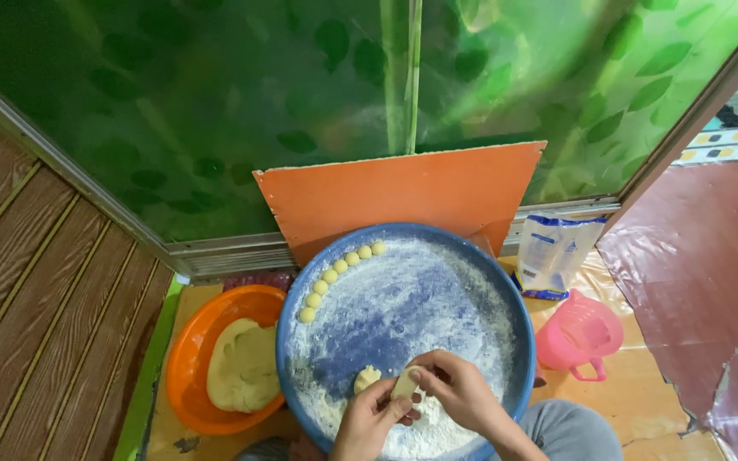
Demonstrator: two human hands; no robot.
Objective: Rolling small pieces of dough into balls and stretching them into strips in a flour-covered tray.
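**Shaping a dough piece over the floured tray**

Keep both hands low in the lower centre of the frame, above the blue tray (506, 299); your left hand (369, 420) and right hand (459, 393) meet there, fingertips touching. The small dough piece (404, 383) sits between them, pinched by the thumb and fingers of both hands; the fingers are curled inward, not spread. In my judgement, light even pressure will serve best; a hard squeeze could flatten the piece or make it stick. A second dough lump (366, 378) lies on the flour just left of the held piece, touching no finger. A curved row of finished dough balls (337, 280) lines the tray's upper-left rim, well apart from your hands. The orange bowl (183, 369) with bulk dough stands at lower left; the pink jug (580, 333) at right.
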